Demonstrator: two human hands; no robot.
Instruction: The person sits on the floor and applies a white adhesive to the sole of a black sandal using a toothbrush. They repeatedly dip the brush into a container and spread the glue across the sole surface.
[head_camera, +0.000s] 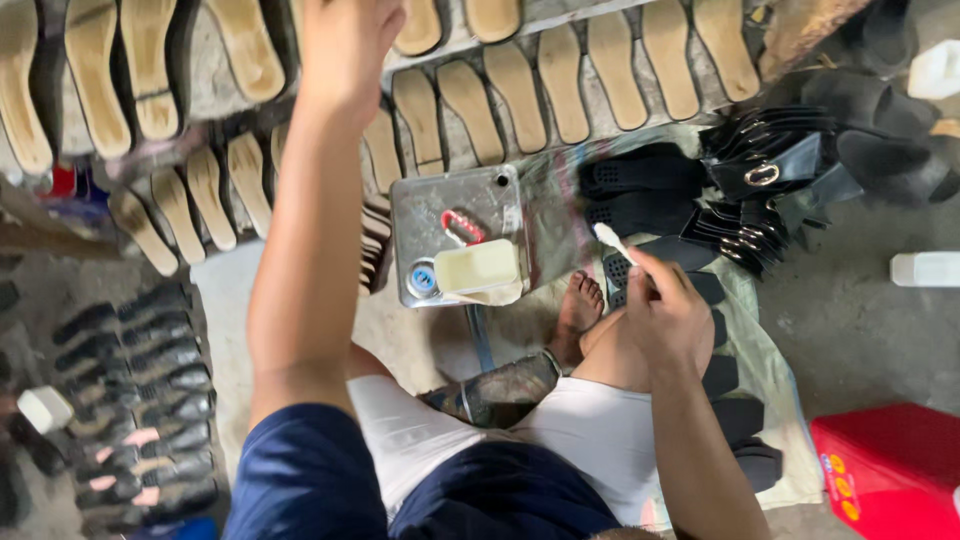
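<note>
White, slim brush (608, 240) stuck out above the right hand's (668, 315) fingers (650, 272), clamped on it; left hand (345, 45) reached among tan, smooth insoles (420, 118), its finger state hidden.

Dull grey metal on the small work stand (455, 205), scuffed and faintly shiny. On it sits a cream plastic tub (478, 267), smooth and matt. Tan insoles (560, 85) look fibrous, rough-faced. Black rubber soles (640, 170) show a dimpled, matt tread. Black straps (765, 170) carry glossy metal buckles. Floor (860, 300) is bare, rough concrete. The red crate (890, 465) is smooth plastic.
</note>
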